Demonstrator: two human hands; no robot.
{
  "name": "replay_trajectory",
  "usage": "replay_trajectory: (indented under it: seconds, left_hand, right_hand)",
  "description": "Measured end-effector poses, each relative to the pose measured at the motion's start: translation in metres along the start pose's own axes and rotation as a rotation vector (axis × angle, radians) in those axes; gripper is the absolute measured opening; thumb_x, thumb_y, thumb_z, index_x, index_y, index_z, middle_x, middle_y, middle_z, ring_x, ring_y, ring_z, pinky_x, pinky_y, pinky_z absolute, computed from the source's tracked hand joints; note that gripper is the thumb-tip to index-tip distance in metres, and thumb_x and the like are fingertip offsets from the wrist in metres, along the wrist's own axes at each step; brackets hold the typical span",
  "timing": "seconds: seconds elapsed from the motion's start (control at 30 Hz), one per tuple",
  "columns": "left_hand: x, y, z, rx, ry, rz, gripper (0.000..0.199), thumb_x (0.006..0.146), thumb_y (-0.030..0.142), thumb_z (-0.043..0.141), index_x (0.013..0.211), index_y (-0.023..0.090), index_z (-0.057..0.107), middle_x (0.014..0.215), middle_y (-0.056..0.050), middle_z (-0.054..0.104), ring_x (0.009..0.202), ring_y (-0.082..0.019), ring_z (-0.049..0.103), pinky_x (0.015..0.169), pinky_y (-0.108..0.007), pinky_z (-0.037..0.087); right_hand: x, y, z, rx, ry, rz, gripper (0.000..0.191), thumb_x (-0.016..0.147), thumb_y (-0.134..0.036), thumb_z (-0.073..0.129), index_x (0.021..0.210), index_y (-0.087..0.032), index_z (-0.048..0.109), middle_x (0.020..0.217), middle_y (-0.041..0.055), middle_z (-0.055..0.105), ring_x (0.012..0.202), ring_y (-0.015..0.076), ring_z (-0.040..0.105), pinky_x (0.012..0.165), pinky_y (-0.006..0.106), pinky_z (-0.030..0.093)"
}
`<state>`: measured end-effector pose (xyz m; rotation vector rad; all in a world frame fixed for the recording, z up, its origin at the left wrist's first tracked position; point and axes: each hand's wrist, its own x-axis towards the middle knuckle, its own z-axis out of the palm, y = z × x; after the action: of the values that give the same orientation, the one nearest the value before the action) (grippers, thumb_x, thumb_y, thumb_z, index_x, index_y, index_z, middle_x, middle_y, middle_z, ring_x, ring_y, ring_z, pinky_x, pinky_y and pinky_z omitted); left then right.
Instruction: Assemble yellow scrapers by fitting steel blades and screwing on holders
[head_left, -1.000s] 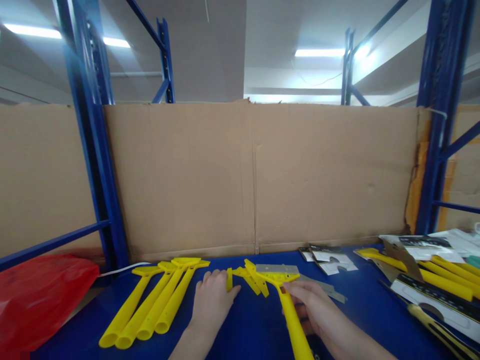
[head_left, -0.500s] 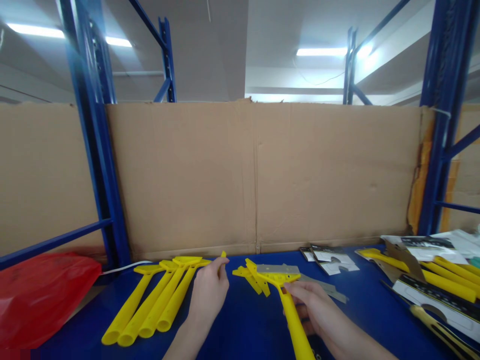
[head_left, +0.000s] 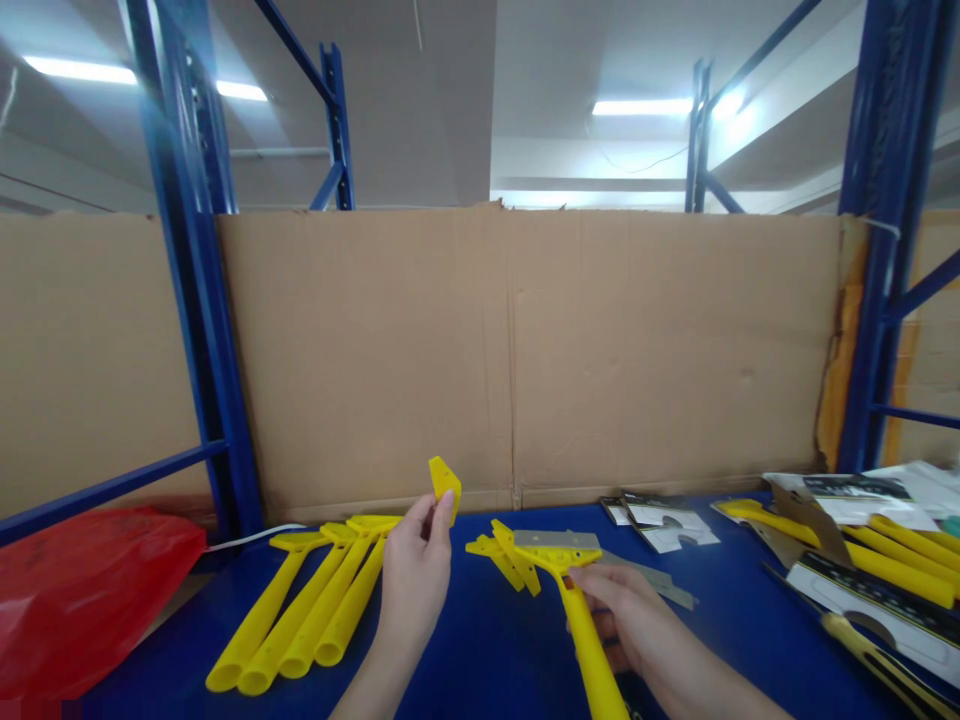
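A left hand pinches a yellow plate above a blue tabletop as the right hand holds a yellow scraper by its handle, likely the safest grip (the plastic looks light and stiff), clear of the metal blade.

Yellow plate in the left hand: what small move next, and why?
Probably carry the yellow plate rightward to the yellow scraper: the left hand pinches the plate clear of it, while the right hand holds the scraper, whose metal blade shows bare along its head.
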<state>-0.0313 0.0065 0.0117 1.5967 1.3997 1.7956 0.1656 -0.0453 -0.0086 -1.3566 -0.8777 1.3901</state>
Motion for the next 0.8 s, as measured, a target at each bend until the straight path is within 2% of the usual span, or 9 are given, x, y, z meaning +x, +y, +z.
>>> replay_trajectory:
  seconds: [0.1,0.17,0.23,0.37,0.5,0.63,0.8]
  left_hand:
    - [0.002,0.004,-0.004,0.045,0.094,0.068,0.041,0.082,0.056,0.048,0.061,0.021,0.047,0.057,0.004,0.042,0.054,-0.012,0.042,0.049,-0.021,0.034]
    - [0.003,0.006,-0.004,0.002,0.076,0.064,0.041,0.083,0.057,0.045,0.063,0.021,0.047,0.062,0.002,0.047,0.060,-0.013,0.047,0.054,-0.021,0.040]
    - [0.002,0.008,-0.003,-0.084,-0.002,0.006,0.041,0.083,0.057,0.044,0.065,0.020,0.048,0.059,0.002,0.049,0.054,-0.011,0.048,0.051,-0.021,0.041]
    - [-0.002,0.014,0.003,-0.237,-0.137,-0.125,0.036,0.074,0.055,0.058,0.080,0.021,0.051,0.046,0.008,0.050,0.034,-0.008,0.039,0.035,-0.017,0.030]
    - [-0.007,0.021,0.007,-0.238,-0.236,-0.188,0.036,0.070,0.051,0.065,0.080,0.016,0.058,0.044,0.004,0.056,0.035,-0.007,0.044,0.035,-0.015,0.030]
    - [-0.013,0.027,0.013,-0.294,-0.335,-0.254,0.042,0.069,0.053,0.064,0.083,0.013,0.064,0.044,0.003,0.054,0.034,-0.007,0.042,0.032,-0.017,0.030]
    - [-0.020,0.027,0.020,-0.435,-0.454,-0.282,0.050,0.064,0.049,0.069,0.097,0.012,0.061,0.057,0.001,0.059,0.044,-0.010,0.049,0.037,-0.020,0.041]
  right_hand:
    - [-0.002,-0.001,0.001,-0.015,-0.021,-0.012,0.015,0.078,-0.034,0.058,0.081,-0.019,0.057,0.064,-0.0009,0.059,0.051,0.0110,0.056,0.044,0.020,0.041]
    - [-0.003,0.000,0.001,-0.020,-0.036,-0.027,0.015,0.079,-0.033,0.057,0.083,-0.018,0.056,0.065,-0.0008,0.059,0.052,0.0109,0.057,0.044,0.020,0.041]
    - [-0.003,0.001,0.000,-0.024,-0.031,-0.019,0.016,0.079,-0.033,0.057,0.084,-0.018,0.056,0.065,-0.0010,0.059,0.052,0.0110,0.057,0.044,0.020,0.041]
    - [0.002,0.003,-0.002,-0.028,-0.044,0.016,0.018,0.078,-0.035,0.059,0.085,-0.018,0.057,0.064,-0.0009,0.059,0.051,0.0113,0.056,0.044,0.020,0.041]
    - [0.003,0.005,-0.002,-0.041,-0.075,-0.006,0.018,0.078,-0.037,0.059,0.081,-0.019,0.058,0.064,-0.0012,0.059,0.051,0.0112,0.056,0.044,0.020,0.041]
    - [-0.004,0.002,0.002,-0.044,-0.070,-0.018,0.015,0.078,-0.034,0.058,0.078,-0.019,0.058,0.064,-0.0011,0.060,0.054,0.0122,0.057,0.045,0.021,0.042]
    - [-0.014,-0.006,0.006,-0.049,0.004,-0.012,0.012,0.080,-0.030,0.057,0.075,-0.019,0.056,0.061,-0.0021,0.058,0.052,0.0107,0.055,0.045,0.020,0.041]
